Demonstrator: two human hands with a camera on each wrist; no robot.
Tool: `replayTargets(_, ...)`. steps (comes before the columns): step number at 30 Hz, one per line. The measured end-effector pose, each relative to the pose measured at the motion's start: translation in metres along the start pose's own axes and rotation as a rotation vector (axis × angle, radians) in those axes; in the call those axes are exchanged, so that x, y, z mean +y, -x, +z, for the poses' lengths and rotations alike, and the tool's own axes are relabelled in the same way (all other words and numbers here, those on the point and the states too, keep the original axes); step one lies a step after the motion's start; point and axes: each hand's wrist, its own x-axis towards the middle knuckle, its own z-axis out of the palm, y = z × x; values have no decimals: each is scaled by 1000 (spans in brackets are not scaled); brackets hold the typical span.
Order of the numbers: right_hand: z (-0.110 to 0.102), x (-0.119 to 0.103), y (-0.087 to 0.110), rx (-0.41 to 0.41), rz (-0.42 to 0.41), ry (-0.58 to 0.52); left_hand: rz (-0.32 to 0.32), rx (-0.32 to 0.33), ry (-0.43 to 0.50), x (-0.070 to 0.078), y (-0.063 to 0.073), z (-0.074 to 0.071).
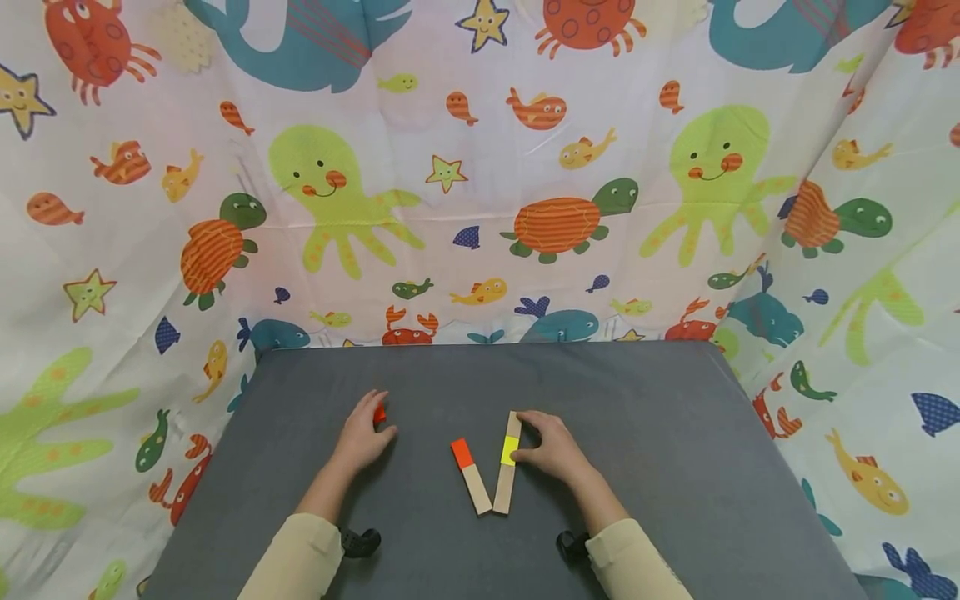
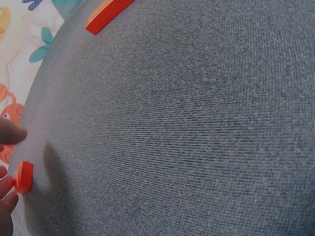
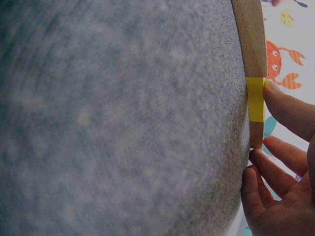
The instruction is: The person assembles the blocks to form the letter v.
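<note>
On the grey table, my left hand [image 1: 363, 433] is at a small orange block [image 1: 379, 413], which it partly hides in the head view. In the left wrist view its fingers reach the orange block [image 2: 23, 177], with the thumb held apart. My right hand [image 1: 557, 446] lies along a narrow wooden strip [image 1: 505, 490] with a yellow section [image 1: 510, 448]. Its thumb touches the yellow side, and its fingertips are right at the strip's far end. Left of that strip lies another wooden strip [image 1: 478, 492] with an orange far end [image 1: 462, 453]; their near ends meet in a V.
A patterned curtain [image 1: 450, 208] with sea animals hangs behind the grey table [image 1: 637, 392] and along its sides. Dark bands [image 1: 360, 543] circle both wrists below the light sleeves [image 1: 300, 554].
</note>
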Motion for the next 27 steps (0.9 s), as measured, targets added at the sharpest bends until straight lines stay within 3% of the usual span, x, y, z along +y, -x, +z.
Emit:
replayTargets(12, 2, 0, 0, 1, 10, -5, 33, 26, -21, -2, 2, 6)
replayTargets(16, 1, 1, -1, 5, 12, -4, 25, 31, -38, -3, 2, 10)
replayTargets(23, 0, 0, 0, 3, 11, -8, 12, 120, 1, -6, 6, 7)
replayTargets(27, 1, -1, 0, -2, 11, -4, -15, 115, -3, -11, 6, 4)
